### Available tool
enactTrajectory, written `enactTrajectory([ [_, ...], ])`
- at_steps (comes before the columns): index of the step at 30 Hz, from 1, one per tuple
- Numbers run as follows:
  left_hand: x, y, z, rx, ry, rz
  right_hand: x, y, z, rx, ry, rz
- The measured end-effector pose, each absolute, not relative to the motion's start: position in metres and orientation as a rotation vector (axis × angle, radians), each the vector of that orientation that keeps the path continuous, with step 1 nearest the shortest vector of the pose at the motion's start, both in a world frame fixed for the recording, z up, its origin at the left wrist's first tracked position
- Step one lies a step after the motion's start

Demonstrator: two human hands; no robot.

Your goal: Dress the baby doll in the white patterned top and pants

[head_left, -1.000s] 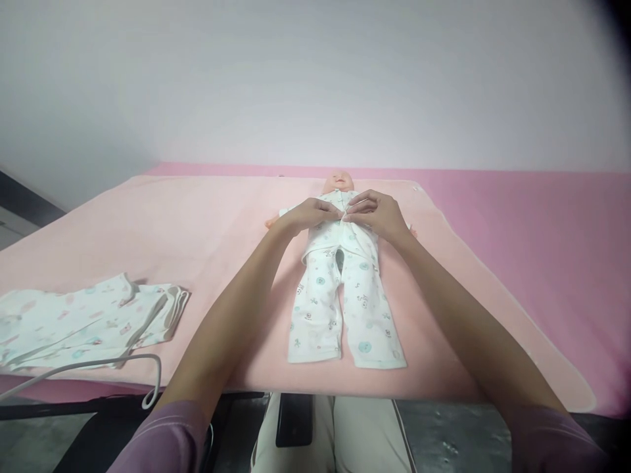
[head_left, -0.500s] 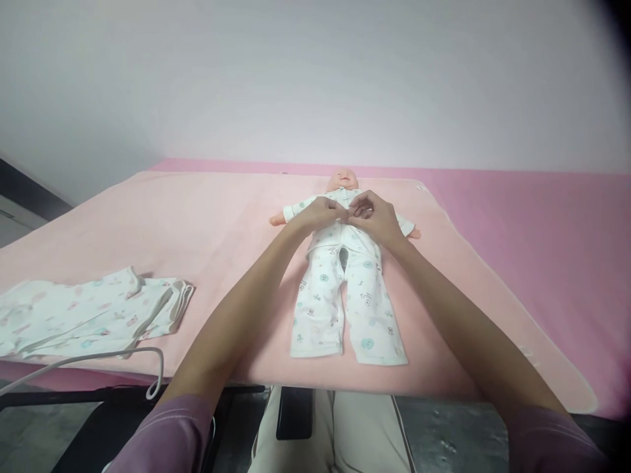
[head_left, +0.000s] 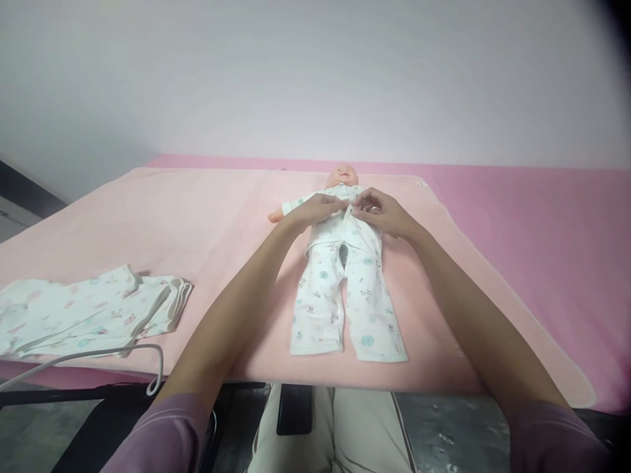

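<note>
A baby doll (head_left: 342, 175) lies face up, its head toward the far edge. It wears a white printed top (head_left: 331, 231) and matching pants (head_left: 319, 309) with a small dark gap at the crotch. Over the doll's chest, my left hand (head_left: 319, 209) pinches the front edge of the top. My right hand (head_left: 382, 210) grips the other side of that front opening, thumb and fingertips close to the left ones. Any fastener between the fingertips is too small to make out. The doll's hand (head_left: 276, 216) shows beyond my left wrist.
Folded printed baby clothes (head_left: 73, 312) lie at the left on the peach mat (head_left: 221, 217). A white cable (head_left: 113, 353) loops over the near left edge. The pink surface (head_left: 542, 243) extends right, with a wall behind. A black phone (head_left: 294, 410) rests on my lap.
Both hands stay at the doll's chest. My right hand has turned and shifted slightly right, its fingers now pulling a bit of the top's edge up. The view has tipped slightly.
</note>
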State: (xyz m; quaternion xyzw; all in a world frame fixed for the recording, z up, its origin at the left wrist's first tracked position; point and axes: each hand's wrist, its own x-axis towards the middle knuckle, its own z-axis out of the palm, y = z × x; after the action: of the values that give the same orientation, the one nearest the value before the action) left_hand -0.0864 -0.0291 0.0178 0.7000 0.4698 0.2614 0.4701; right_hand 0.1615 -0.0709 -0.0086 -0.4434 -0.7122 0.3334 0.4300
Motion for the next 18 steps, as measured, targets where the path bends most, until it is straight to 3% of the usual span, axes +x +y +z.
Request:
enactTrajectory([
  [18,-0.0810,-0.0274,0.0165,1.907,1.196,0.644,0.1621,-0.0666,-0.0134,-1.051,-1.704,0.898],
])
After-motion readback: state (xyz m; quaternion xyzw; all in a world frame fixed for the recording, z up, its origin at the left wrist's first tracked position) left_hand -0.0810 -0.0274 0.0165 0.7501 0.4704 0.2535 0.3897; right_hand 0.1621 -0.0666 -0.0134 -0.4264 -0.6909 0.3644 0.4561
